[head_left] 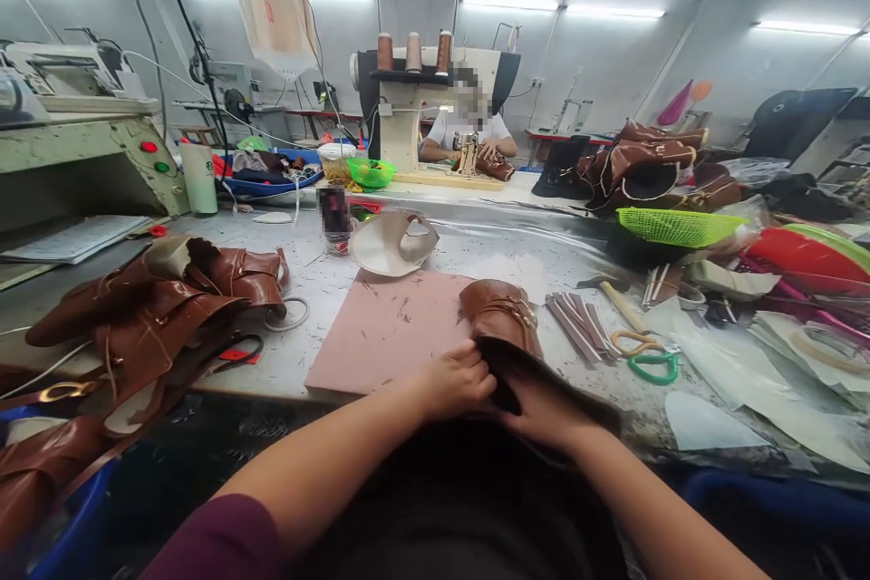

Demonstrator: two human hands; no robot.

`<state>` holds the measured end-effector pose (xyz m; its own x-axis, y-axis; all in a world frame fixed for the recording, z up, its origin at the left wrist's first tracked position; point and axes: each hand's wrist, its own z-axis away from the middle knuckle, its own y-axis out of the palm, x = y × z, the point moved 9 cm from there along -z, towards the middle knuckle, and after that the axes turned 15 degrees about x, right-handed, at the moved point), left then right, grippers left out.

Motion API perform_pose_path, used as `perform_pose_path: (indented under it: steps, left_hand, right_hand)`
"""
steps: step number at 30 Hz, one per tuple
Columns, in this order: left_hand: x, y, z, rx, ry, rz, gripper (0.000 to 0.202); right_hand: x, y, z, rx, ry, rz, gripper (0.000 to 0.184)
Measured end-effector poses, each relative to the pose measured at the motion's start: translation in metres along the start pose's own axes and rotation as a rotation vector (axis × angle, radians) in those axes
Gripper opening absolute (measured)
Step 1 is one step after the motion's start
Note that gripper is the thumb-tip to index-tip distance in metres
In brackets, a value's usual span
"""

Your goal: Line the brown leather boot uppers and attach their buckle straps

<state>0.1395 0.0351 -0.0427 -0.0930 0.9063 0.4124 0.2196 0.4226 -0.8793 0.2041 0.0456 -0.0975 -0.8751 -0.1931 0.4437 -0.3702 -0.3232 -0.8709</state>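
Observation:
A brown leather boot upper [499,313] with straps and small metal fittings lies at the front edge of the pink board. Its near end shows a dark opening [530,362], which looks like the lining. My left hand [459,381] is closed, fingers pinching the rim of this opening. My right hand [544,403] grips the upper from the other side; its fingers reach into the dark opening and are partly hidden, with the thumb at the near rim. Below both hands, a black surface fills my lap.
Brown boot uppers [156,317] pile up at left. To the right are dark strips [581,326], a hammer [625,306], green-and-orange-handled scissors [652,367] and pale sheets [720,358]. Beyond the pink board [381,335], a person works at a sewing machine [401,127].

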Motion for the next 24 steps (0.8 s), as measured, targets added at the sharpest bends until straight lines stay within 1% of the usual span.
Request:
perform_pose_path:
  steps: [2, 5, 7, 8, 10, 13, 16, 18, 19, 21, 24]
  left_hand:
    - [0.019, -0.001, 0.005, 0.016, -0.057, -0.043, 0.019]
    - [0.046, -0.003, 0.02, 0.051, -0.125, -0.096, 0.02]
    - [0.056, -0.001, 0.034, 0.082, -0.151, -0.11, 0.02]
    - [0.057, 0.001, 0.041, 0.097, -0.159, -0.11, 0.02]
    - [0.05, 0.006, 0.051, 0.115, -0.165, -0.101, 0.021]
    - [0.025, 0.01, 0.054, 0.113, -0.15, -0.076, 0.02]
    - [-0.002, 0.012, 0.041, 0.114, -0.132, -0.036, 0.019]
    - [-0.014, 0.014, 0.028, 0.137, -0.117, 0.022, 0.018]
    - [-0.018, 0.016, 0.022, 0.151, -0.116, 0.056, 0.019]
    - [-0.018, 0.02, 0.014, 0.168, -0.141, 0.108, 0.024]
    - [-0.009, 0.025, 0.012, 0.168, -0.217, 0.157, 0.037]
  right_hand:
    - [0.007, -0.006, -0.017, -0.047, -0.038, 0.02, 0.065]
    - [0.023, -0.016, -0.046, -0.083, -0.1, 0.043, 0.067]
    - [0.036, -0.02, -0.059, -0.079, -0.144, 0.057, 0.066]
    - [0.041, -0.021, -0.062, -0.075, -0.16, 0.064, 0.065]
    - [0.048, -0.022, -0.059, -0.069, -0.17, 0.073, 0.063]
    - [0.046, -0.019, -0.039, -0.056, -0.145, 0.076, 0.06]
    - [0.03, -0.006, -0.018, -0.011, -0.11, 0.059, 0.059]
    - [0.016, 0.008, -0.009, 0.036, -0.077, 0.038, 0.06]
    - [0.008, 0.014, -0.007, 0.039, -0.052, 0.028, 0.06]
    - [-0.004, 0.02, -0.004, -0.023, 0.009, 0.01, 0.062]
    - [-0.016, 0.022, 0.001, -0.191, 0.072, -0.081, 0.069]
